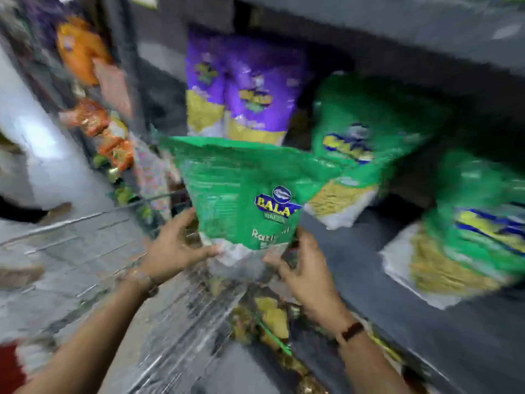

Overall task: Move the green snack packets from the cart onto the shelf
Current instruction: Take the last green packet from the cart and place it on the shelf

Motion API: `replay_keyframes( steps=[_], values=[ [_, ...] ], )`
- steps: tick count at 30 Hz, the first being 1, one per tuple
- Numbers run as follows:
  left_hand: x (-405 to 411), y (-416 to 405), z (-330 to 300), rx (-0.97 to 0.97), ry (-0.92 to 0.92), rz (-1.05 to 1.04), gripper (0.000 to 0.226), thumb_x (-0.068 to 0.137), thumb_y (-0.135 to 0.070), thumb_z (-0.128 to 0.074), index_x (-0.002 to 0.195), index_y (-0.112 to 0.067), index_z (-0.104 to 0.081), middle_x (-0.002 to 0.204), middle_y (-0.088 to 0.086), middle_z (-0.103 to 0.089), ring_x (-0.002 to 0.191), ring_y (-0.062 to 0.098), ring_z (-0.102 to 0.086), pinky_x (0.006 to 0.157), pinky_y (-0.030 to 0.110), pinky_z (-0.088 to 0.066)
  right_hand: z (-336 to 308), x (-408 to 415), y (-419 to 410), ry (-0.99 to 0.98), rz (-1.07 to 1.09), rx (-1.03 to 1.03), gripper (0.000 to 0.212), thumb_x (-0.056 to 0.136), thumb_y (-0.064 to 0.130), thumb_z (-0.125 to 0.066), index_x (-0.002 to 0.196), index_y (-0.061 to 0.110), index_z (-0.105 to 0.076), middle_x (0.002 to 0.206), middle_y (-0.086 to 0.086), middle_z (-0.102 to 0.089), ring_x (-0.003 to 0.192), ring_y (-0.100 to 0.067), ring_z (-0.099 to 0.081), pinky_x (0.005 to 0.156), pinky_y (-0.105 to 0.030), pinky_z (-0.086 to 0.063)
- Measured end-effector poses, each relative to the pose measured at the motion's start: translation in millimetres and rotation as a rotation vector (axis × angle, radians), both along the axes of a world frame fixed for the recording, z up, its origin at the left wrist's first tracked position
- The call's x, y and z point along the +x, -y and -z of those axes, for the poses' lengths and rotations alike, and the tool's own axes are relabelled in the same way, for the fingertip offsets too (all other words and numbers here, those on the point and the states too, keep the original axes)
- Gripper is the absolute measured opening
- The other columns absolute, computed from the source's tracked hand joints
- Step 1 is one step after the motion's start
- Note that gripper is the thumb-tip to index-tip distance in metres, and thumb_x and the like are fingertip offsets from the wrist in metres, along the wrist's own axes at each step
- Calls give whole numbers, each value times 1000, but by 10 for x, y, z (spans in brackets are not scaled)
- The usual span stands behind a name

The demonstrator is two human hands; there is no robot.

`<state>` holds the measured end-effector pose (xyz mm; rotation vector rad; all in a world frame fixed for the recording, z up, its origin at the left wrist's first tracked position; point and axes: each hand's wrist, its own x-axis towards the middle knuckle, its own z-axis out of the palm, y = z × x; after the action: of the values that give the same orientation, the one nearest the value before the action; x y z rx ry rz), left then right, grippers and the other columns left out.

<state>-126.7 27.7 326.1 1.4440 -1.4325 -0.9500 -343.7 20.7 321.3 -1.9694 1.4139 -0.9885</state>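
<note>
The dark grey metal shelf [383, 251] runs beyond the fingertips and to their right, carrying two green plastic snack packets [358, 143] and purple ones [241, 86] farther back. The wire cart [176, 322] lies below the hands. A green-and-clear plastic snack packet [241, 189] stands above the fingers, over the cart, its lower end gripped between the left hand [173, 245] and the right hand [306, 277].

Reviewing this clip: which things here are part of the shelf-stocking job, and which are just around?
Part of the job: held green packet; left hand; right hand; green packets on shelf; shelf; cart.

Just around: purple packets; orange packets.
</note>
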Motion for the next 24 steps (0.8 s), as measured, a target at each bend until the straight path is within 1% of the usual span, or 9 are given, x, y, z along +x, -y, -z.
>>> replay_keyframes(
  steps=[3, 5, 7, 9, 11, 14, 18, 22, 24],
  values=[
    [-851, 0, -391, -60, 30, 193, 80, 44, -49, -82, 109, -10, -56, 111, 12, -65, 103, 27, -61, 93, 42, -48, -323, -838, -441, 49, 207, -101, 39, 72, 17, -74, 104, 15, -53, 90, 11, -53, 88, -11, -50, 71, -9, -33],
    [-1418, -36, -499, -105, 118, 269, 83, 40, -59, -76, 102, -8, -57, 101, 10, -65, 96, 28, -62, 77, 34, -52, -450, -1330, -730, 49, 323, -120, 40, 71, 15, -74, 106, 16, -53, 90, 18, -51, 89, -5, -49, 73, 2, -31],
    [-2009, -124, -529, -157, 154, 330, 85, 36, -65, -75, 99, -10, -57, 90, 7, -63, 88, 26, -62, 64, 24, -47, -537, -1834, -1050, 60, 440, -130, 39, 71, 14, -75, 102, 25, -54, 94, 17, -57, 90, -1, -53, 74, 3, -32],
    [-2559, -225, -486, -161, 113, 429, 78, 40, -56, -79, 103, -17, -55, 90, -1, -62, 88, 20, -60, 70, 28, -44, -551, -2273, -1351, 94, 544, -139, 46, 70, 10, -75, 95, 39, -48, 96, 23, -58, 91, 16, -53, 74, 4, -35],
    [-3064, -305, -423, -195, 53, 547, 56, 48, -35, -84, 94, -35, -52, 90, -13, -61, 91, 14, -59, 73, 25, -41, -537, -2662, -1598, 115, 652, -114, 47, 69, 6, -74, 95, 37, -49, 96, 21, -60, 89, 22, -51, 74, 4, -36],
    [-3665, -296, -306, -226, 3, 678, 55, 52, -33, -84, 96, -37, -51, 104, -4, -64, 100, 16, -58, 83, 28, -44, -478, -3110, -1735, 132, 753, -88, 41, 72, 3, -71, 102, 23, -52, 98, 19, -59, 90, 19, -54, 78, 0, -40],
    [-4291, -148, -184, -187, 41, 713, 68, 57, -32, -81, 114, -10, -51, 123, 11, -58, 114, 27, -53, 96, 41, -44, -344, -3542, -1619, 272, 824, -69, 45, 77, -5, -63, 116, 10, -47, 111, -1, -59, 107, -16, -56, 96, -29, -43],
    [-4497, -138, 7, -74, -53, 775, 68, 64, -17, -77, 123, -11, -43, 125, 12, -54, 116, 28, -50, 99, 48, -42, -85, -3736, -1514, 424, 812, -3, 41, 84, -1, -55, 121, 14, -43, 122, -3, -53, 110, -15, -53, 95, -13, -41],
    [-4493, -175, 87, -13, -135, 773, 73, 68, -13, -73, 130, -14, -35, 134, 10, -47, 123, 26, -45, 103, 50, -39, -22, -3813, -1510, 592, 819, 19, 28, 88, 24, -48, 116, 22, -52, 127, -1, -57, 112, -12, -55, 99, -22, -43]
  ],
)
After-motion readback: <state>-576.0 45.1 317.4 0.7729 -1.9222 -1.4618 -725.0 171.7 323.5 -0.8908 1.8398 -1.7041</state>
